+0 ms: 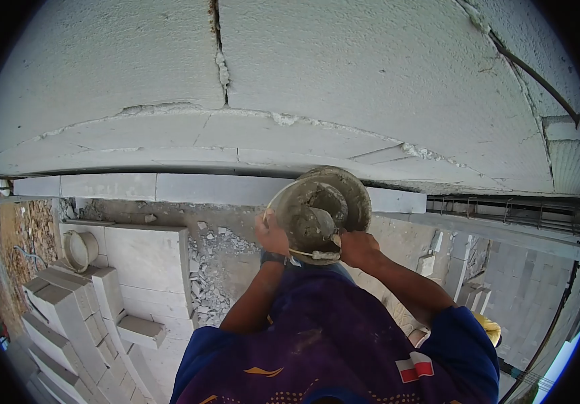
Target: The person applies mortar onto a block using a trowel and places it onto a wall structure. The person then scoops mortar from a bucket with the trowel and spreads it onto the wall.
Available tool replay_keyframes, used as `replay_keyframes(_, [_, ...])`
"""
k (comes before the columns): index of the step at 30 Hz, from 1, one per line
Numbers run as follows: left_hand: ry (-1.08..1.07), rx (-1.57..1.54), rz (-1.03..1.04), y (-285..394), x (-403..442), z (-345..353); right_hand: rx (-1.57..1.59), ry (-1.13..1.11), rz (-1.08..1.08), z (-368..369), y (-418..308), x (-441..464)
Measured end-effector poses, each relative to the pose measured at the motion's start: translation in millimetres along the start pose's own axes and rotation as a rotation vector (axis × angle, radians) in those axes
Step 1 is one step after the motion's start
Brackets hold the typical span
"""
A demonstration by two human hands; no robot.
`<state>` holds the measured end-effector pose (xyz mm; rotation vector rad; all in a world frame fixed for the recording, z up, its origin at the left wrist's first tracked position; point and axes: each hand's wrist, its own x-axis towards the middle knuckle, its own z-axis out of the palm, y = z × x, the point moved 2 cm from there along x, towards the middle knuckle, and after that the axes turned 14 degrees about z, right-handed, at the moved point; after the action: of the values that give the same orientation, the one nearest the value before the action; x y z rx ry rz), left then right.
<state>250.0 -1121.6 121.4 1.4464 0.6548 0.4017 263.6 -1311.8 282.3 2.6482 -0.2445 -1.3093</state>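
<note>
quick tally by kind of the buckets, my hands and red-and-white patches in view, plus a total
Buckets: 2 (one at the hands, one at far left)
Hands: 2 (left hand, right hand)
Patches: 1 (on the shirt)
Total: 5

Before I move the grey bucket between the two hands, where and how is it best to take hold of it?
I would probably grip the bucket by its pale handle, at the thicker part, coming from the wearer's side: there the handle loops along the near side of the opening. The left hand, at the handle's left stretch, could steady that side.
</note>
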Motion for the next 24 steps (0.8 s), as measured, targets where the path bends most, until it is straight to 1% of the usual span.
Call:
replay_keyframes(4, [-0.016, -0.043, -0.037, 9.7, -2.6, -0.3, -0.056, 0.054, -0.076, -27.7, 17.5, -27.1])
replay_keyframes(7, [-0.010, -0.064, -0.041, 8.7, -3.5, -0.7, -0.140, 0.177, -0.056, -54.4, 33.6, -35.5])
replay_keyframes(10, [-0.020, -0.055, -0.007, 2.8, -2.7, -1.3, -0.139, 0.329, 0.081, -54.6, 25.7, -3.5])
replay_keyframes(13, [-0.002, -0.078, 0.002, -0.5, -4.0, -1.6, -0.197, 0.185, 0.146, -50.4, 21.5, 33.7])
replay_keyframes(16, [0.004, -0.033, -0.029, 0.4, -6.2, -0.1, -0.197, 0.077, 0.067, -31.7, 21.9, 39.4])
replay_keyframes(19, [0.020, -0.054, -0.061, 1.3, -2.8, 3.0, -0.251, -0.011, -0.023, -35.3, 16.0, 32.2])
replay_keyframes(22, [-0.005, -0.074, -0.055, 0.5, -2.8, 1.8, -0.248, -0.198, -0.075, -31.3, 17.9, 38.4])
replay_keyframes(24, [-0.009, -0.077, -0.055, -5.1, -2.1, 0.6, -0.057, -0.326, -0.042, -32.6, 17.3, 26.9])
